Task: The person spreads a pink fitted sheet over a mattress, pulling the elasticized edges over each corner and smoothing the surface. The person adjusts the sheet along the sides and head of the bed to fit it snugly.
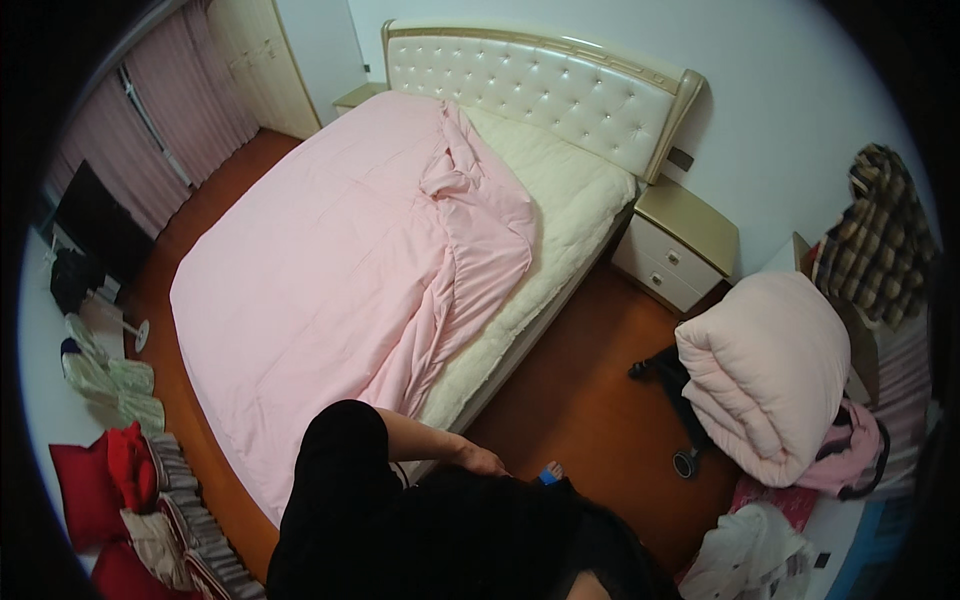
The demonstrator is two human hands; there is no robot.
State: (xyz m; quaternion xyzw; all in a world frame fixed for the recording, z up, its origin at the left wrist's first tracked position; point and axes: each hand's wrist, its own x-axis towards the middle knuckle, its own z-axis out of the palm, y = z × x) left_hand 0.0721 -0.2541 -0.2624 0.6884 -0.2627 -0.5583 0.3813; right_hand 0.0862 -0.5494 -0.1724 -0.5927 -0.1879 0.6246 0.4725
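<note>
My left hand is low in the middle of the view, against my black clothing and beside the near edge of the bed; its fingers are partly hidden, so what they do cannot be made out. My right hand is out of view; only a bit of skin shows at the bottom. Before me a pink fitted sheet lies over most of the bed, its gathered edge bunched and wrinkled along the right part. Beyond that edge, a cream fleecy mattress pad is uncovered. A tufted headboard stands at the far end.
A white nightstand stands right of the bed. A folded pink quilt rests on a dark wheeled chair, with a pink bag beside it. Red cushions are piled at the lower left. A pedestal's round base stands left.
</note>
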